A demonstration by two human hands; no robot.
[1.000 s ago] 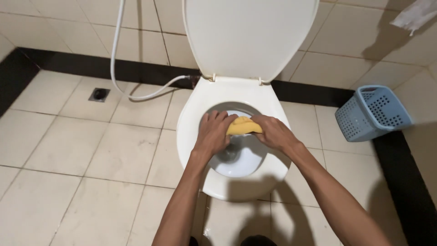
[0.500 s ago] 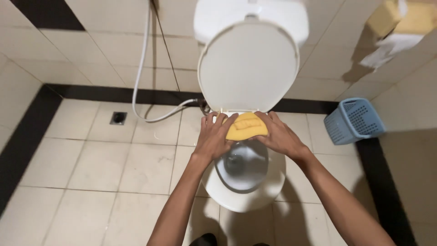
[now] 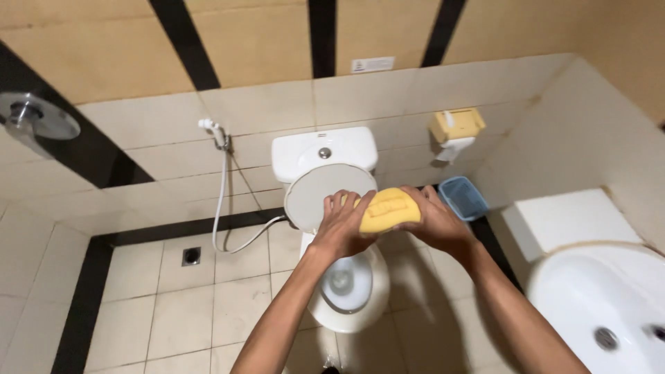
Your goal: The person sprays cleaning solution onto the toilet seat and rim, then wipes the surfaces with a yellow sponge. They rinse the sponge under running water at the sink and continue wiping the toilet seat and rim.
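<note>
Above the open toilet bowl [image 3: 350,291], the left hand [image 3: 341,225] and right hand [image 3: 433,223] grip a yellow sponge [image 3: 388,209] from either side — held in the air, off the porcelain. By the look of it, wiping is paused; bowl and rim remain. Raised lid [image 3: 325,194], cistern [image 3: 324,152], hose [image 3: 222,194], blue basket [image 3: 463,197], sink [image 3: 609,312] — pale tiled floor [image 3: 173,305], black border.

We see the curved yellow sponge [image 3: 389,209] only in part: the left hand [image 3: 341,225] and right hand [image 3: 433,223] cover its two ends. They also hide the rear rim of the white ceramic toilet bowl [image 3: 350,291]. The round white washbasin [image 3: 609,312] is cut off by the right and bottom edges.
</note>
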